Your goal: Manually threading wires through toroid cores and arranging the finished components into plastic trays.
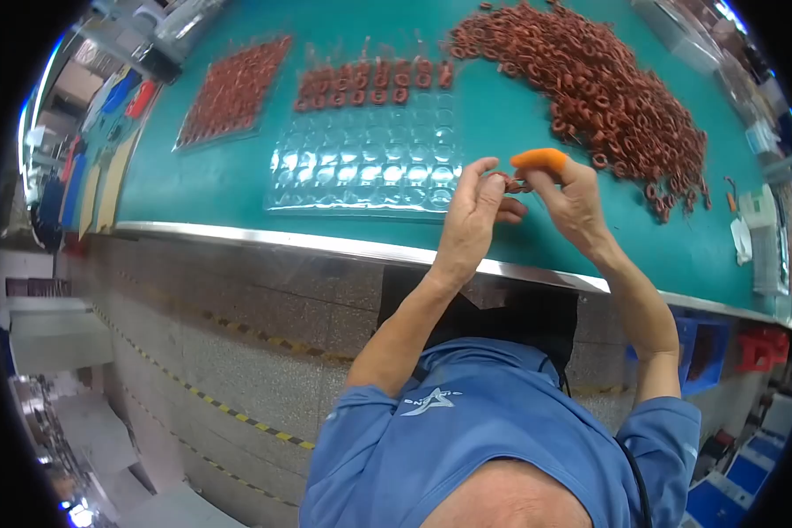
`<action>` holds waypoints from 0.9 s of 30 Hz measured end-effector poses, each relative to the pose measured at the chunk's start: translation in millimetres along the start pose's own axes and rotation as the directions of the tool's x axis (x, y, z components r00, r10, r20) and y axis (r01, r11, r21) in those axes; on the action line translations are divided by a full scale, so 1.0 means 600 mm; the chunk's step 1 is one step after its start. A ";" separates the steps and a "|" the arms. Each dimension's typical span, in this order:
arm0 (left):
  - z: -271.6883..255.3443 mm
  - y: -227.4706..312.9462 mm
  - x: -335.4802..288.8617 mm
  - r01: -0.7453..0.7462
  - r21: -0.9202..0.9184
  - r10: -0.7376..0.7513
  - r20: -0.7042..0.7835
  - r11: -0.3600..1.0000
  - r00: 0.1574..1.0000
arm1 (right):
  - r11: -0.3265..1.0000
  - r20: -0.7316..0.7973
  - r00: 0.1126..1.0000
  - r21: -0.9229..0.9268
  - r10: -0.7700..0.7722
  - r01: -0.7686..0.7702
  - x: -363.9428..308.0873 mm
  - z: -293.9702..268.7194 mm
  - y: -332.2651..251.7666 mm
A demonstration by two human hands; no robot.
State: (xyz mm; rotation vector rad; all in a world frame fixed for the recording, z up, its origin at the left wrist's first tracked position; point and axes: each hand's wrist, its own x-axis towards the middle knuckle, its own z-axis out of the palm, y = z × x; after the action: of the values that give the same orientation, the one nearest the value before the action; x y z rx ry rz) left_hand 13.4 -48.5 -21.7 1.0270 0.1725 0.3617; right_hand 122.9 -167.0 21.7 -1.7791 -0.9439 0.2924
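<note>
My left hand [477, 214] pinches a small reddish-brown wire-wound ring coil [512, 184] between thumb and fingers. My right hand [568, 199], with an orange finger cot [539, 160] on one finger, closes on the coil's other side, seemingly at its wire leads; the exact grip is too small to make out. Left of my hands lies a clear plastic blister tray [361, 167]. Coils [361, 79] fill its far rows, leads pointing up, while the nearer pockets hold none. A large heap of loose coils [603, 92] spreads over the table beyond my right hand.
Another tray packed with coils [236, 91] lies at the left of the green table [185, 189]. A metal strip [326, 245] edges its front. At the right are a white-handled tool [740, 239] and a clear container [768, 255]. Blue [703, 352] and red bins [759, 349] stand below.
</note>
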 end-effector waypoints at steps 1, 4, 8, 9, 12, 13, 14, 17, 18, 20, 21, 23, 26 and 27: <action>0.005 -0.002 0.004 0.011 0.000 -0.011 0.066 1.000 0.998 | 1.000 -0.024 1.000 -0.005 0.012 -0.012 -0.009 -0.002 -0.003; 0.010 -0.010 0.001 -0.048 0.166 0.034 0.086 0.985 0.996 | 0.921 0.055 0.991 0.365 0.124 -0.136 -0.024 -0.014 0.001; 0.012 -0.011 -0.006 -0.127 0.231 0.102 0.119 0.965 0.988 | 0.906 0.157 0.961 0.329 0.226 -0.267 -0.029 -0.018 0.019; 0.013 -0.008 -0.012 -0.123 0.245 0.094 0.129 0.962 0.987 | 0.905 0.157 0.962 0.332 0.225 -0.266 -0.028 -0.021 0.019; 0.026 0.012 -0.025 -0.181 0.390 0.123 0.170 0.903 0.978 | 0.885 0.163 0.970 0.404 0.180 -0.233 -0.033 -0.017 0.020; 0.027 0.021 -0.024 -0.147 0.467 0.076 0.167 0.872 0.983 | 0.897 0.114 0.979 0.392 0.170 -0.202 -0.032 -0.015 0.025; 0.032 0.024 -0.024 -0.146 0.466 0.074 0.169 0.873 0.983 | 0.910 0.064 0.985 0.379 0.159 -0.171 -0.033 -0.014 0.029; 0.036 0.017 -0.018 -0.202 0.684 0.222 0.061 0.701 0.973 | 0.646 -0.100 0.760 -0.605 -0.642 0.466 -0.038 -0.014 0.019; 0.033 0.000 -0.011 -0.239 0.734 0.313 0.038 0.636 0.949 | 0.555 -0.061 0.688 -0.644 -0.723 0.526 -0.049 -0.010 0.007; 0.041 -0.016 -0.007 -0.323 0.759 0.419 0.073 0.566 0.905 | 0.482 -0.020 0.647 -0.683 -0.763 0.548 -0.062 0.004 -0.012; 0.041 -0.021 -0.001 -0.391 0.768 0.491 0.117 0.506 0.864 | 0.481 -0.020 0.637 -0.673 -0.770 0.561 -0.060 0.009 -0.012; 0.044 -0.007 -0.002 -0.378 0.762 0.457 0.121 0.527 0.881 | 0.538 -0.070 0.651 -0.634 -0.755 0.556 -0.056 0.000 -0.004; 0.055 0.017 -0.032 -0.286 0.689 0.321 0.081 0.666 0.944 | 0.767 -0.222 0.784 -0.475 -0.579 0.432 -0.058 -0.024 0.001; 0.053 0.014 -0.022 -0.344 0.725 0.387 0.115 0.597 0.915 | 0.642 -0.171 0.692 -0.573 -0.702 0.509 -0.056 -0.024 -0.002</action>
State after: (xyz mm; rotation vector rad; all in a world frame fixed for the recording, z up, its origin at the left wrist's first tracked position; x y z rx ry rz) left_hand 9.2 -75.3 1.3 1.8826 0.1556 0.7362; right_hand 109.0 -200.7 21.2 -1.7173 -1.3495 -0.7934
